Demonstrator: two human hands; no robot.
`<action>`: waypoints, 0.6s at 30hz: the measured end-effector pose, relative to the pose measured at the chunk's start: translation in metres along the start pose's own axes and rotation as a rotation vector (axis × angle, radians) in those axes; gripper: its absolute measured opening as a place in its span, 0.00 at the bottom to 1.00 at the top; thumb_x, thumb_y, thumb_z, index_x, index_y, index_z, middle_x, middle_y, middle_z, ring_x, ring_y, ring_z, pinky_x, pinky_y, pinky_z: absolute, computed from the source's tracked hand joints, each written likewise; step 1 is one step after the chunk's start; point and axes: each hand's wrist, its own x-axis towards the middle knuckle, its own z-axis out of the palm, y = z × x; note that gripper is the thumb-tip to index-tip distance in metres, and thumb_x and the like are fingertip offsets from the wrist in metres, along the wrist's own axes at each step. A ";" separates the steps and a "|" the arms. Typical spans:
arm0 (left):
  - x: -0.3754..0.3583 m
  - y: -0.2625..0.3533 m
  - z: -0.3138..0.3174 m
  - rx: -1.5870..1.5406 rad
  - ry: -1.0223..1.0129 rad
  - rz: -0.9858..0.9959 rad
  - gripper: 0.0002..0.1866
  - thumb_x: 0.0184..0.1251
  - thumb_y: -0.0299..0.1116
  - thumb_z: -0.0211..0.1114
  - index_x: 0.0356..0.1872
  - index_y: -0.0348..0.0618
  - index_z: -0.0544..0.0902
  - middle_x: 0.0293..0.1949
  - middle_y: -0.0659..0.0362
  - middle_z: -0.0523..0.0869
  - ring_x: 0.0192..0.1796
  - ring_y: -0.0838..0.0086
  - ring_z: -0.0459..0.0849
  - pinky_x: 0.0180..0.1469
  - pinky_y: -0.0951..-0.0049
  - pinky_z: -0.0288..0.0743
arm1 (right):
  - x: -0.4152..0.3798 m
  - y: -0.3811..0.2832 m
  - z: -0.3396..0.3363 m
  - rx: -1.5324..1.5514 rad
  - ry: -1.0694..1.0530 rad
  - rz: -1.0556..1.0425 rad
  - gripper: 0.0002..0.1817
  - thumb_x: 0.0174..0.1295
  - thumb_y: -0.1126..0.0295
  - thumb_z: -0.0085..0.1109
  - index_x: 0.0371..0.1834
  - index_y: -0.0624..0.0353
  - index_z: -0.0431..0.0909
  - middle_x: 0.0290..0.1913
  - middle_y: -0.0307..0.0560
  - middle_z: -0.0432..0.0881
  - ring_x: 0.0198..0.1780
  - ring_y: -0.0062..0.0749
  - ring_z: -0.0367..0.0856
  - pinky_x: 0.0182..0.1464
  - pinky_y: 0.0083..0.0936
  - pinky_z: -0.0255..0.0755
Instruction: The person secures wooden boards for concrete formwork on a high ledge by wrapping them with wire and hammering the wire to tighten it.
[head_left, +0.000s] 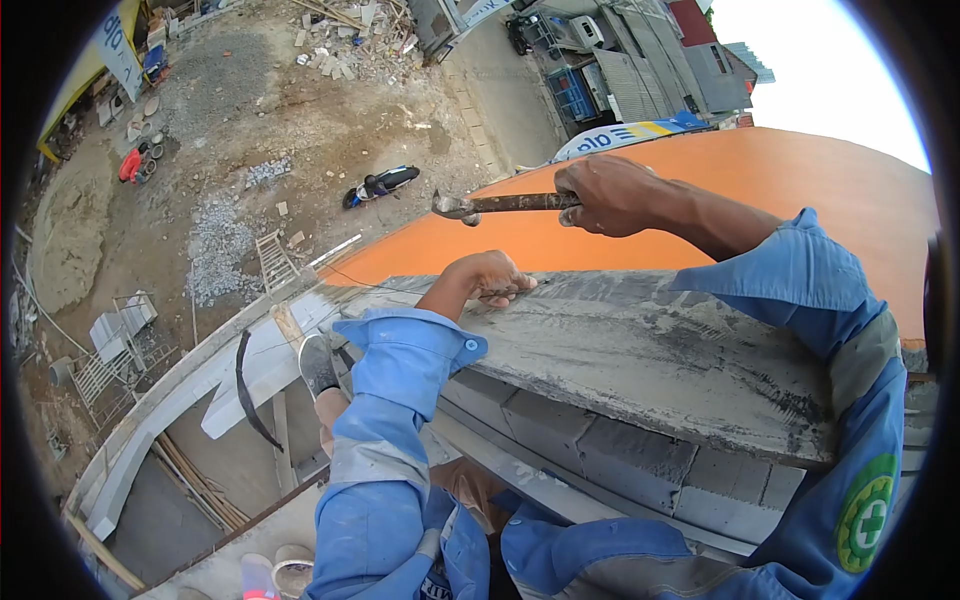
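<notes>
Far left and well below, the ground lies littered with rubble, gravel and stacked grey blocks, and a parked motorbike stands near the middle of it. Nearer, a pale concrete beam runs diagonally along the edge of the building, with a curved dark strip lying on it and the person's shoe set beside it.

Moving right, the left hand comes out of a blue sleeve and rests on the near edge of a grey mortar-smeared ledge. Its fingers are pinched together on something thin pressed against the ledge, probably a nail, though it is too small to tell for sure. A fine line seems to run from there toward the left along the ledge.

Above it, the right hand is clamped around the handle of a hammer, whose claw head points left and hangs in the air just above and left of the left hand, apart from it. Behind both stretches an orange board, and under the ledge sit grey blocks.

As a judgement, the work looks early: the hammer is raised rather than landed, the thin piece is still held by the fingers, so it does not appear driven in yet, and the striking is left to do
</notes>
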 end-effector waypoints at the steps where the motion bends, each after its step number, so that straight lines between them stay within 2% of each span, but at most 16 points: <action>1: 0.003 -0.003 -0.001 -0.040 -0.015 0.006 0.13 0.67 0.40 0.74 0.33 0.43 0.82 0.27 0.66 0.76 0.27 0.82 0.75 0.24 0.82 0.73 | 0.001 0.002 0.002 -0.008 0.022 -0.015 0.15 0.61 0.62 0.65 0.32 0.67 0.81 0.30 0.59 0.85 0.40 0.56 0.85 0.46 0.49 0.74; 5: -0.003 -0.001 0.001 -0.028 0.055 0.005 0.11 0.66 0.36 0.73 0.30 0.43 0.82 0.26 0.65 0.79 0.25 0.80 0.74 0.22 0.80 0.71 | 0.001 -0.001 0.001 0.011 0.004 0.005 0.16 0.61 0.62 0.65 0.32 0.67 0.81 0.30 0.58 0.85 0.40 0.56 0.85 0.46 0.48 0.75; 7: 0.006 -0.005 -0.002 0.078 0.062 0.072 0.09 0.64 0.33 0.73 0.30 0.43 0.82 0.28 0.63 0.81 0.31 0.77 0.78 0.29 0.75 0.74 | 0.001 -0.004 -0.001 -0.004 -0.011 0.014 0.16 0.61 0.62 0.65 0.32 0.67 0.81 0.30 0.58 0.85 0.40 0.56 0.85 0.46 0.48 0.75; 8: 0.009 -0.010 0.000 0.078 0.062 0.072 0.09 0.64 0.33 0.73 0.30 0.43 0.82 0.28 0.63 0.81 0.31 0.77 0.78 0.29 0.75 0.74 | 0.001 -0.005 -0.002 -0.015 -0.028 0.024 0.15 0.61 0.62 0.65 0.31 0.67 0.80 0.30 0.58 0.85 0.40 0.56 0.85 0.46 0.48 0.75; 10: 0.009 -0.022 0.008 0.150 0.185 0.504 0.09 0.62 0.33 0.75 0.34 0.42 0.83 0.29 0.65 0.81 0.35 0.76 0.80 0.42 0.71 0.77 | 0.000 -0.007 -0.005 0.007 -0.038 0.026 0.15 0.61 0.63 0.65 0.31 0.67 0.80 0.29 0.58 0.85 0.40 0.55 0.85 0.45 0.48 0.75; 11: 0.009 -0.027 0.011 0.148 0.182 0.501 0.09 0.62 0.33 0.75 0.34 0.42 0.83 0.29 0.65 0.81 0.35 0.76 0.80 0.42 0.71 0.77 | -0.001 -0.007 -0.004 0.030 -0.052 0.030 0.15 0.61 0.63 0.66 0.31 0.67 0.80 0.29 0.58 0.85 0.39 0.55 0.85 0.45 0.48 0.74; 13: -0.003 -0.024 0.017 0.414 0.332 0.646 0.10 0.62 0.35 0.74 0.36 0.41 0.84 0.30 0.63 0.83 0.39 0.74 0.82 0.50 0.66 0.76 | 0.000 -0.003 0.002 -0.004 -0.036 -0.006 0.15 0.63 0.63 0.65 0.33 0.67 0.80 0.28 0.57 0.84 0.37 0.53 0.85 0.44 0.47 0.74; 14: -0.003 -0.024 0.019 0.414 0.329 0.653 0.10 0.62 0.35 0.74 0.36 0.41 0.84 0.30 0.63 0.83 0.39 0.74 0.82 0.50 0.66 0.76 | 0.001 0.001 0.003 -0.045 -0.013 -0.044 0.15 0.66 0.63 0.64 0.34 0.66 0.80 0.27 0.56 0.84 0.36 0.51 0.84 0.44 0.47 0.73; 16: -0.003 -0.030 0.021 0.693 0.517 0.831 0.12 0.65 0.39 0.72 0.37 0.42 0.84 0.31 0.62 0.83 0.40 0.74 0.82 0.51 0.65 0.75 | -0.001 -0.002 -0.001 -0.029 -0.048 -0.020 0.15 0.66 0.63 0.64 0.34 0.66 0.80 0.27 0.56 0.83 0.35 0.51 0.84 0.43 0.46 0.73; 17: -0.002 -0.032 0.019 0.689 0.518 0.824 0.12 0.65 0.39 0.72 0.37 0.42 0.84 0.31 0.62 0.83 0.40 0.74 0.82 0.51 0.65 0.75 | -0.001 -0.005 -0.003 -0.010 -0.077 0.001 0.15 0.66 0.63 0.64 0.34 0.67 0.80 0.27 0.55 0.83 0.35 0.50 0.84 0.43 0.46 0.73; 18: 0.001 -0.031 0.015 0.474 0.392 0.723 0.13 0.67 0.42 0.71 0.35 0.42 0.83 0.30 0.63 0.82 0.36 0.75 0.80 0.45 0.67 0.76 | 0.000 -0.006 -0.003 -0.007 -0.078 -0.001 0.15 0.66 0.63 0.64 0.34 0.67 0.80 0.27 0.55 0.83 0.35 0.50 0.84 0.43 0.46 0.73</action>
